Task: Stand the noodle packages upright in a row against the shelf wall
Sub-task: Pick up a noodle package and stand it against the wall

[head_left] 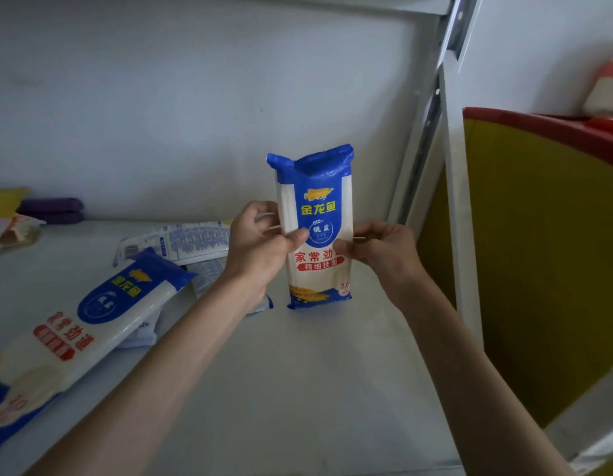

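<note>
Left grip [260, 242] and right grip [380, 249] are both pinching the upright noodle package [315, 207] at mid-height, thumbs pressing on its front. Its base is sitting on or just above the shelf [298, 389], apart from the shelf wall [195, 115]. Risk: the pack is standing tall on a narrow base. If released here unsupported, it is likely tipping forward or sideways toward the flat packages [92, 304] lying to the left.

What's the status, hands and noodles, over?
Left hand and right hand both pinch one pack, upright before the wall. Other packs lie flat on the shelf, to its left.
</note>
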